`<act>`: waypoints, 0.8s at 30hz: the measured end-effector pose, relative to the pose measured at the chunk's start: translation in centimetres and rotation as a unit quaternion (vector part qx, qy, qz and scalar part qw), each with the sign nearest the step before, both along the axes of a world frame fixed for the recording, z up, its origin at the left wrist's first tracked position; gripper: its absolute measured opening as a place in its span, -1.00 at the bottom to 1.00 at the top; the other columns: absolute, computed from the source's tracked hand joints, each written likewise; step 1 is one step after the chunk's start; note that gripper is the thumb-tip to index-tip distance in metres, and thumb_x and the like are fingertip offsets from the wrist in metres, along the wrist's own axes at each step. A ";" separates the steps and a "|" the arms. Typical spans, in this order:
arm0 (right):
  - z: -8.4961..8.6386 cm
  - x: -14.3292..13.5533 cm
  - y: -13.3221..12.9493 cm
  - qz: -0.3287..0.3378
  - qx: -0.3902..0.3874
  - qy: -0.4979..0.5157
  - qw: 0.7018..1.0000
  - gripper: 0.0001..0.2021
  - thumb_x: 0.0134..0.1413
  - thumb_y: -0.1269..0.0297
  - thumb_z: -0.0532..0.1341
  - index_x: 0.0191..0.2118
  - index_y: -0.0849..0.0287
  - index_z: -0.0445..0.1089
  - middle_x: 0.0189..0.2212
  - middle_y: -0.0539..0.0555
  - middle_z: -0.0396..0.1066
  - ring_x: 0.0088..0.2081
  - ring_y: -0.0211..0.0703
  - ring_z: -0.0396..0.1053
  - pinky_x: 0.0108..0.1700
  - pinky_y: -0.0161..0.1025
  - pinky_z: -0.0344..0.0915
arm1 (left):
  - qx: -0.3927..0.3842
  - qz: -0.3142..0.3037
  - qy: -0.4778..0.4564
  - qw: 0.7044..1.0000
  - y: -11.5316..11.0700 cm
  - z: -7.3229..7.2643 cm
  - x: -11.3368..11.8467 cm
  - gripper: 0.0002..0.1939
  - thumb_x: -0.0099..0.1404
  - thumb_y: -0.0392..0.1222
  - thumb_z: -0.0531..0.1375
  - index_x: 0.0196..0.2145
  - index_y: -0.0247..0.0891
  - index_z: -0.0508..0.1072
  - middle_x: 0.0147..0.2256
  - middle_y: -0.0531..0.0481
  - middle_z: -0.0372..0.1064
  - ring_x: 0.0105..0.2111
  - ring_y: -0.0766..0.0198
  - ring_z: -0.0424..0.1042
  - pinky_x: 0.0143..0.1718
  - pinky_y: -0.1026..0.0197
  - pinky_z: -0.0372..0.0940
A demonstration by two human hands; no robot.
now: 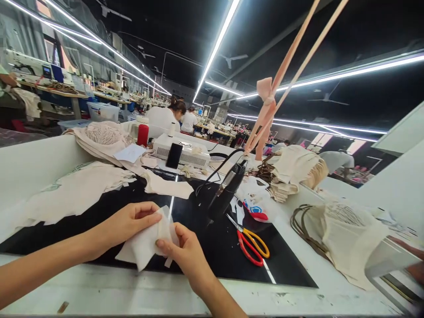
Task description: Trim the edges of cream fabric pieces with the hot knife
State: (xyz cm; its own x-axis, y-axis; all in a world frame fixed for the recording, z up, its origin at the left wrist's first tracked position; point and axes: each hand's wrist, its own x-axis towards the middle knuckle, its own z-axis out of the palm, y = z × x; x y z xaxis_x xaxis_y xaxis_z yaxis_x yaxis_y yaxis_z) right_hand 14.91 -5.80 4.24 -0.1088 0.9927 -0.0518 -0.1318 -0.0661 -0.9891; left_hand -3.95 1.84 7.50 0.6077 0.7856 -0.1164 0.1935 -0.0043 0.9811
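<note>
Pinching a white cloth piece (139, 248) in the fingers of both the left hand (134, 224) and the right hand (190, 255), low in the frame, left of centre. Holding it above a black panel (220, 263), with red-and-yellow-handled scissors (244, 231) to the right, below the frame's centre.

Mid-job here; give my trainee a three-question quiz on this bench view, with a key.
1. True or false: the scissors lie on the black surface.
2. Which is nearer the scissors, the left hand or the right hand?
3. What do both hands hold? A: a phone; B: a white piece of material; C: the scissors.

Key: 1 true; 2 right hand; 3 B.
</note>
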 end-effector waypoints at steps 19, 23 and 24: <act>-0.9 -0.9 -2.1 0.089 -0.105 -0.027 0.990 -0.44 -0.41 -0.16 0.59 -0.45 0.18 0.43 -0.59 -0.14 0.23 -0.54 -0.41 0.08 -0.50 -0.33 -0.01 | 0.105 -0.024 0.097 0.989 0.8 -0.1 -1.1 -0.41 0.25 0.45 0.21 -0.30 -0.17 0.61 -0.41 -0.01 0.47 -0.45 0.22 0.32 -0.49 0.33 0.20; -0.7 -0.8 -2.4 0.105 -0.112 -0.016 0.988 -0.45 -0.41 -0.15 0.58 -0.43 0.18 0.45 -0.55 -0.12 0.26 -0.52 -0.40 0.09 -0.50 -0.34 -0.01 | 0.102 -0.027 0.091 0.990 1.2 -1.0 -1.2 -0.47 0.25 0.39 0.25 -0.31 -0.16 0.62 -0.43 0.01 0.46 -0.46 0.23 0.32 -0.48 0.33 0.18; -0.8 -0.8 -2.5 0.110 -0.113 -0.025 0.987 -0.46 -0.39 -0.14 0.57 -0.43 0.17 0.44 -0.55 -0.12 0.25 -0.52 -0.40 0.09 -0.50 -0.34 -0.01 | 0.095 -0.017 0.086 0.992 1.2 -1.3 -1.1 -0.50 0.25 0.36 0.27 -0.33 -0.17 0.62 -0.44 0.02 0.45 -0.47 0.24 0.31 -0.49 0.32 0.16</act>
State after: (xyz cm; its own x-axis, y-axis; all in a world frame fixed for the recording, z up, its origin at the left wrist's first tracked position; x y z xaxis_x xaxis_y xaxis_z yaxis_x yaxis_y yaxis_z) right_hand 14.16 -8.30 3.49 -0.3125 0.9074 -0.2810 -0.0405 -0.3083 -0.9504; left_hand -5.02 3.04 6.23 0.6187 0.7823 -0.0721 0.3545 -0.1961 0.9143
